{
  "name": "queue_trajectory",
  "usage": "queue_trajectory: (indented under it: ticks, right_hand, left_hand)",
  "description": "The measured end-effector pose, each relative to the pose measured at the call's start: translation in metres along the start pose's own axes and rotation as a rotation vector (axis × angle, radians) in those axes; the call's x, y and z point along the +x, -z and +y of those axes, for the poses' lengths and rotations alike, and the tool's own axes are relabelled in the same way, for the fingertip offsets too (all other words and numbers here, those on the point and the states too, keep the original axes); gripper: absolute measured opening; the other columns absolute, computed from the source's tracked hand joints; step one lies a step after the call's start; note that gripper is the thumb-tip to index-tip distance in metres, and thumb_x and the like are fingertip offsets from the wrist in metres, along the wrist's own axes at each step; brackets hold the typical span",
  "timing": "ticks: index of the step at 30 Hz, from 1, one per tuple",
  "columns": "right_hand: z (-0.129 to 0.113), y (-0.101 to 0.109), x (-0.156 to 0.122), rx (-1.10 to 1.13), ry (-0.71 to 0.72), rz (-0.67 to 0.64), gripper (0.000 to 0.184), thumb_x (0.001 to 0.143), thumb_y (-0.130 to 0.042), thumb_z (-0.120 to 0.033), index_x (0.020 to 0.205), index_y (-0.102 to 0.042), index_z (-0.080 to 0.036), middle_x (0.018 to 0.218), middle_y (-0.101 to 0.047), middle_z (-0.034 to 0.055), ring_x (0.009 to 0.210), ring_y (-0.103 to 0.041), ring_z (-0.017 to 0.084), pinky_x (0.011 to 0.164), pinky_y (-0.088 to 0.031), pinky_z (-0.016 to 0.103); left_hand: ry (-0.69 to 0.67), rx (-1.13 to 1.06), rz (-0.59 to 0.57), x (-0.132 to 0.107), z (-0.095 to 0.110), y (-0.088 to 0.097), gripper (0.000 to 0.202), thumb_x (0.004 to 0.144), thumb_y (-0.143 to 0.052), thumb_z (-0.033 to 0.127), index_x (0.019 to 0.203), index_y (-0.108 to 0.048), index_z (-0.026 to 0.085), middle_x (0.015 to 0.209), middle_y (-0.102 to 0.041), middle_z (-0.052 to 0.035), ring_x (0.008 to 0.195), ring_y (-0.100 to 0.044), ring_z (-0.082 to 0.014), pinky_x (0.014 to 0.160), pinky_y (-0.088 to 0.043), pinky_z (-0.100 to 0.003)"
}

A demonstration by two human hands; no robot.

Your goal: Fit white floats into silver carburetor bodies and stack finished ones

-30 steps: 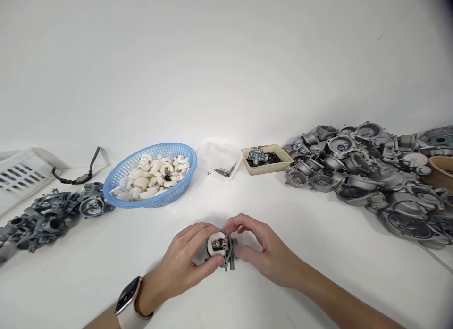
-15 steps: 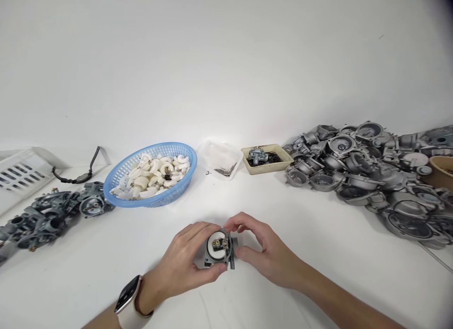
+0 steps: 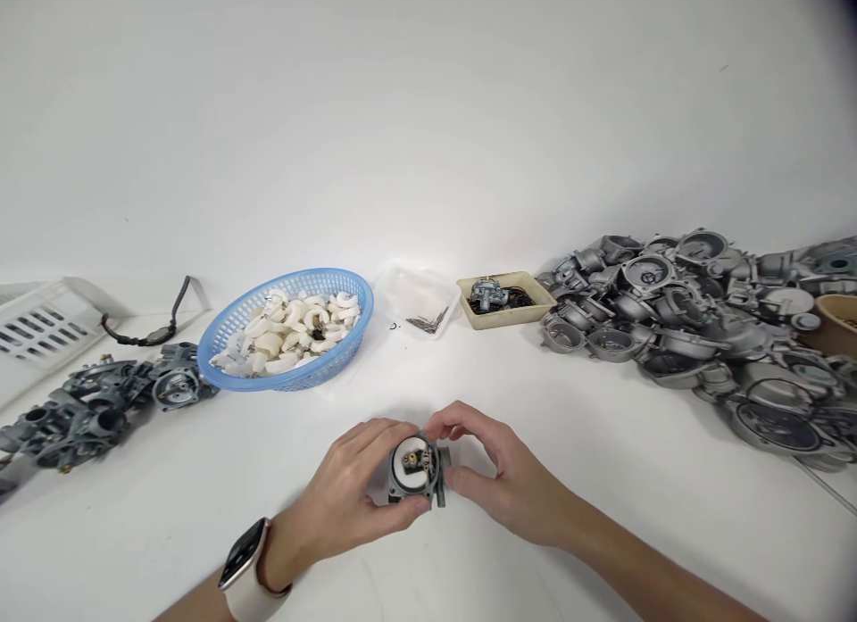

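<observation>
1. The carburetor [image 3: 434,491] is being held at near centre, between both hands, on or just above the table [image 3: 348,426]; which, cannot be told.
2. By the left hand [image 3: 354,479] it is being grasped, fingers along the far edge, thumb along the near one.
3. At its right side the right hand [image 3: 499,470] is being held curved, index finger and thumb at the casting; whether it is being gripped there cannot be told.
4. Inside, face up, a white float [image 3: 403,473] is being shown.
5. Beyond, more floats [image 3: 291,323] are being held in a blue basket [image 3: 314,377], and pins [image 3: 428,323] in a white tray [image 3: 415,287].
6. Right of those, a small carburetor part [image 3: 487,294] is being held in a tan tray [image 3: 509,317].
</observation>
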State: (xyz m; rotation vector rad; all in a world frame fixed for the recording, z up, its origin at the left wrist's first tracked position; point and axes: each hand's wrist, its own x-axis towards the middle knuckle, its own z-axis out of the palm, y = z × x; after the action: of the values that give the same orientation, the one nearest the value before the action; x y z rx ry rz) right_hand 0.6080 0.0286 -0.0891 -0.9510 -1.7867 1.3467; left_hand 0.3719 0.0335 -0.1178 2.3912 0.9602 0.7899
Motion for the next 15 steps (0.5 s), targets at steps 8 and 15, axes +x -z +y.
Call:
queue_trajectory:
  ticks: [8,15]
  right_hand:
    - [0.010,-0.008,-0.002,-0.177,0.184,0.028,0.047,0.077,-0.058,0.000,0.115,-0.058,-0.028,0.108,-0.060,-0.0022,0.104,-0.054,0.014,0.092,-0.046,0.029]
    - [0.014,-0.009,0.000,-0.207,0.211,0.060,0.046,0.080,-0.058,0.000,0.116,-0.057,-0.029,0.107,-0.060,-0.0025,0.103,-0.054,0.014,0.091,-0.046,0.029]
  left_hand:
    - [-0.004,0.018,0.038,-0.001,0.001,-0.001,0.052,0.083,-0.075,0.028,0.129,-0.050,0.025,0.114,-0.064,-0.0062,0.101,-0.062,-0.0221,0.088,-0.052,-0.034]
    - [-0.005,0.025,0.042,-0.005,0.002,0.000,0.055,0.081,-0.074,0.025,0.130,-0.050,0.025,0.116,-0.064,-0.0052,0.103,-0.062,-0.0216,0.089,-0.052,-0.034]
